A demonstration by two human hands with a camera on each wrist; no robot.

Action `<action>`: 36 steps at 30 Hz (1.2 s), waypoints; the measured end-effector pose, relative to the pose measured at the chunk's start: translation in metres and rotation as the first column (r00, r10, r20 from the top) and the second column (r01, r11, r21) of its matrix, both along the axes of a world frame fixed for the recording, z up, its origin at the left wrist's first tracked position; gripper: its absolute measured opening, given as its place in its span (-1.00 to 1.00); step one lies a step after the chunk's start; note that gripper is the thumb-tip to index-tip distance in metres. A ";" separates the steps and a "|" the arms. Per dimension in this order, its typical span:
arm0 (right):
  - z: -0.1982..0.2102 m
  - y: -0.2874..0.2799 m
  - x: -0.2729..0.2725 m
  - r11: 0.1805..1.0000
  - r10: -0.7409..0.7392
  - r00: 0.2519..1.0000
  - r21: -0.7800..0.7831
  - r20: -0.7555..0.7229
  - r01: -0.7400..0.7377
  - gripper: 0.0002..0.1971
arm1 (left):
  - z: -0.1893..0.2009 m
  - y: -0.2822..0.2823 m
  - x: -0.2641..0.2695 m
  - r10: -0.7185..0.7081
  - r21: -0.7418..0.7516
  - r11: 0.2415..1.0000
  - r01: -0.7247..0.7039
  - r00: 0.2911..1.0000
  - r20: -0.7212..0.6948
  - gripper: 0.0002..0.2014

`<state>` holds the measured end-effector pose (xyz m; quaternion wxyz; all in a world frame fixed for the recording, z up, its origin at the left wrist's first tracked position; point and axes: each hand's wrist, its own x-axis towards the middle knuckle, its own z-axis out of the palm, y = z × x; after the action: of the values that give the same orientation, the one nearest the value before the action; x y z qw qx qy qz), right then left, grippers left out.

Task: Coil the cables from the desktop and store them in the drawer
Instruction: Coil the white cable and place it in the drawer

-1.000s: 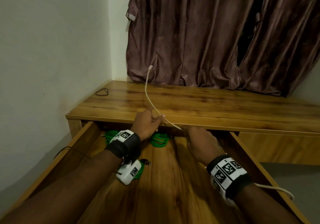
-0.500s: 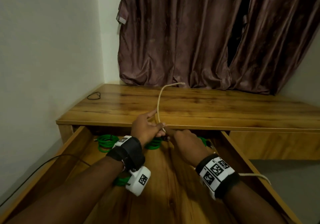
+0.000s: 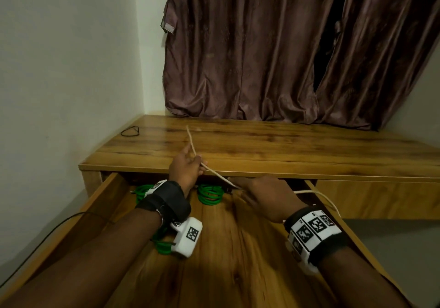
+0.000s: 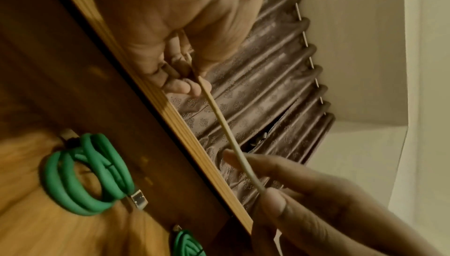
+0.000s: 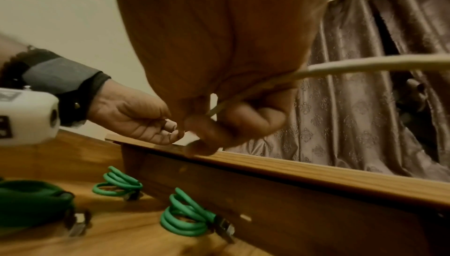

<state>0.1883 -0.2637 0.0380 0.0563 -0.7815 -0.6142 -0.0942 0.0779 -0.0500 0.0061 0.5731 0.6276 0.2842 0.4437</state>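
Observation:
A thin cream cable [image 3: 214,174] runs taut between both hands above the open drawer [image 3: 95,199]. My left hand [image 3: 198,164] pinches it at the desktop [image 3: 297,148] edge, and its free end lies over the wood behind. My right hand [image 3: 240,188] grips the cable lower down, with the rest trailing off to the right. In the left wrist view the left hand [image 4: 187,79] pinches the cable [image 4: 226,131]. In the right wrist view the right hand [image 5: 219,125] curls round the cable [image 5: 365,65]. Green coiled cables [image 3: 210,194] [image 5: 185,219] lie in the drawer.
A small black cable loop [image 3: 129,131] lies on the desktop's back left corner. A black wire [image 3: 47,234] hangs outside the drawer's left wall. A dark curtain [image 3: 285,57] hangs behind the desk, and a white wall stands on the left.
The cable's free end has dropped from an upright arch to lie low over the desktop. The right hand has slid away to the right, and the cable between the hands is stretched straight.

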 end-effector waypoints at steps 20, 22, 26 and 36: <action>-0.017 0.012 -0.018 0.961 -0.079 0.971 0.242 -0.226 0.134 -0.75 | 0.005 -0.043 0.007 -0.280 -0.121 0.952 0.282 0.959 0.036 -0.83; -0.017 0.010 -0.018 0.989 -0.035 0.975 0.129 -0.218 0.065 -0.71 | 0.003 -0.045 0.011 -0.256 -0.115 0.960 0.254 0.967 0.004 -0.75; -0.001 0.000 -0.017 0.995 -0.071 0.996 -0.062 0.060 0.075 -0.51 | 0.006 -0.030 0.006 -0.199 -0.124 0.974 0.190 0.978 -0.065 -0.63; 0.003 0.001 -0.036 0.985 -0.165 0.979 0.061 0.121 0.159 -0.54 | 0.003 -0.034 -0.006 -0.225 0.067 0.963 0.261 0.916 -0.331 -0.61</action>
<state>0.1521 -0.2629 0.0406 0.0298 -0.8197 -0.5482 -0.1632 0.0723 -0.0843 0.0093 0.5347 0.7523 0.2682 0.2761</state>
